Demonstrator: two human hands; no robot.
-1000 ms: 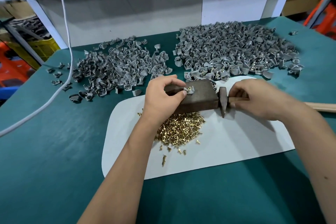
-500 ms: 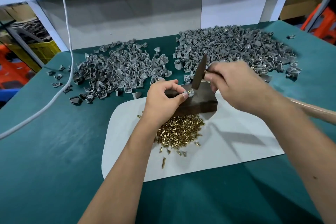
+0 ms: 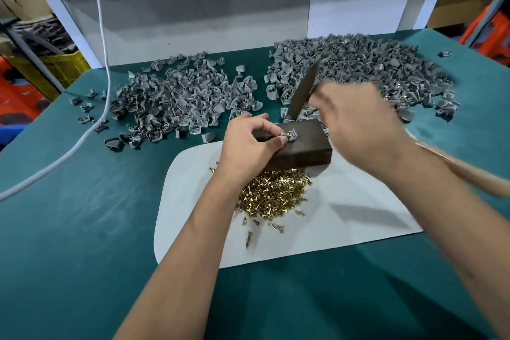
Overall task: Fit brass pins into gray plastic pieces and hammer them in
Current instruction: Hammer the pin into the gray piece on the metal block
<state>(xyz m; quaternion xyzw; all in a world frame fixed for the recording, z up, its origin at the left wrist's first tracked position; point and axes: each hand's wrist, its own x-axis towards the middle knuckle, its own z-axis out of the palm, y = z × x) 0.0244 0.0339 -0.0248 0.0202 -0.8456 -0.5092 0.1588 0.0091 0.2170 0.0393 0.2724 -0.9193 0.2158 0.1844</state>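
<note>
The left hand pinches a small gray plastic piece, brass pin seated, on a dark rectangular block. The right hand, motion-blurred, grips a wooden-handled hammer raised above the block. Loose brass pins are heaped on a white mat.

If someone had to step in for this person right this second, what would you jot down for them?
Left hand pinches a gray piece with a brass pin on the dark block. Right hand grips the hammer, head raised above the block.
Loose brass pins lie on the white mat. Gray pieces lie in a left pile and a right pile, the right one showing brass.
Left: strike this pin, then continue.
</note>
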